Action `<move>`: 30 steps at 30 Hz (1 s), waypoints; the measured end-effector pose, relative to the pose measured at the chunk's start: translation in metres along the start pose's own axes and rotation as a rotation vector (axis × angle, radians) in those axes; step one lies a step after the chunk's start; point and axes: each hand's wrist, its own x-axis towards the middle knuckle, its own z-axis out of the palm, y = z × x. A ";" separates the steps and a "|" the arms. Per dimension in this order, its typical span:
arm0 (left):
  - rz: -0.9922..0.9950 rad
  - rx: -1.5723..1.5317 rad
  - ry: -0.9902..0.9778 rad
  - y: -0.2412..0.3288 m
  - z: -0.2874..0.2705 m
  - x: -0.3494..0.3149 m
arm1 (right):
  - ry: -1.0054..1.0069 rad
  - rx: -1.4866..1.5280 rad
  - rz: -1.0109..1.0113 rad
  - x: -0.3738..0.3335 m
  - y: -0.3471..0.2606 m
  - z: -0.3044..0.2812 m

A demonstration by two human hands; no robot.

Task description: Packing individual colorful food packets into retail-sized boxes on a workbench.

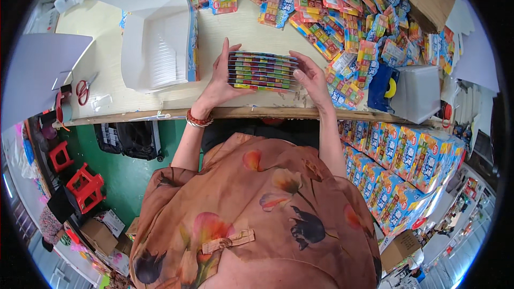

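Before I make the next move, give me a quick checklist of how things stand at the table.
1. Stack of packs supported at both ends: ok, left hand and right hand hold it.
2. White box open: ok, it stands left of the stack.
3. Room left inside the box: cannot tell, white ridges show there.
4. Scissors away from the hands: ok, they lie left of the box.
5. Blue tape dispenser untouched: ok, it stands right of the right hand.

The stack of flat packets (262, 72), printed red, yellow, green and blue, was closely layered, edges toward the camera, running nine to three o'clock, at twelve o'clock in view.
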 end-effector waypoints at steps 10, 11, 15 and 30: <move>-0.008 -0.007 -0.026 0.001 -0.002 -0.001 | 0.013 0.001 0.010 -0.001 -0.001 0.002; -0.009 -0.007 -0.026 0.000 -0.002 -0.001 | 0.013 0.001 0.011 -0.001 0.000 0.003; -0.002 -0.015 -0.025 0.000 -0.002 -0.001 | 0.037 0.023 -0.009 0.000 0.004 0.004; -0.005 -0.039 -0.018 0.003 -0.003 -0.002 | 0.250 -0.283 -0.157 -0.004 0.013 0.023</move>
